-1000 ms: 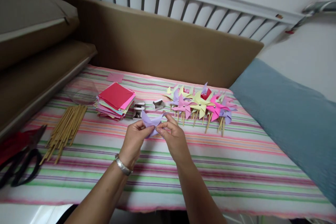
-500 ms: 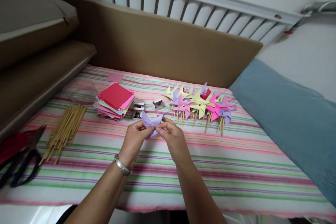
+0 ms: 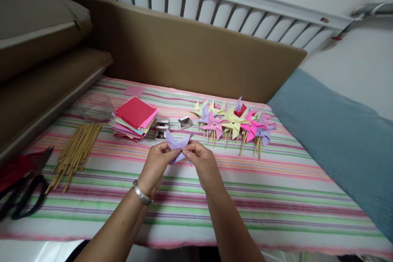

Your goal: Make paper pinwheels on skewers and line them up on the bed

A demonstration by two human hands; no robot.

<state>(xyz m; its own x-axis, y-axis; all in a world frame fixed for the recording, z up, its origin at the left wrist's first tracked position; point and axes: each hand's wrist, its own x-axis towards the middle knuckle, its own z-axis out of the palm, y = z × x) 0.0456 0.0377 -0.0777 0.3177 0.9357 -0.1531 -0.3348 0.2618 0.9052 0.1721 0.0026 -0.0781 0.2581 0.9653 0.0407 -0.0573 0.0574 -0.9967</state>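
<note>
A lilac paper pinwheel with folded points is held up between both hands over the striped cloth. My left hand pinches it from the left, thumb near the centre. From the right, my right hand grips it with thumb and fingers at the middle, where a small dark pin head shows. The fingertips behind the paper are hidden. Just beyond my left hand stand small open boxes, one with metal bits inside. Another small white box lies a little to the right.
Finished pinwheels on sticks lie at the back right. Stacked coloured paper squares, wooden sticks and black-handled scissors are at the left. A brown board stands behind; brown cushions rise at the left.
My right fingers have curled in slightly around the pinwheel's right side. Both hands otherwise stay in nearly the same place, and the things on the cloth have not moved.
</note>
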